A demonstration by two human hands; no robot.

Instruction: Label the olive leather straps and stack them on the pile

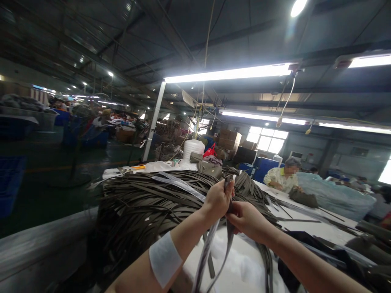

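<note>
A: What do the hands hold?

B: The left hand [218,199] pinches a dark grey, flat fabric strip [229,237] between thumb and fingers. The right hand [242,217] grips it just below, fingertips curled round it. The strip hangs from both, above the near side of the white tabletop [301,228].

A: How would you handle it well?

B: I'd hold the strip flat between the two grips, lightly taut, and watch for twists where the fingers hide it. A shiny, pale grey ribbon-like length [207,254] hangs right beside it, so I'd mind that the two don't wrap round each other.

A: What's in the way?

B: Mainly the big, loose heap of dark grey-brown flat strips [137,205] just beyond the hands; a trailing end could snag there. Crumpled black material [305,248] lies near the right forearm and limits elbow room.

A: And further off?

B: A fat white roll of wrapped material [192,151] stands behind the heap, and an orange-handled tool [139,167] lies at the left. Across the table, a co-worker in a pale patterned top [281,179] leans beside a bulging, bluish clear plastic bag [332,193].
</note>
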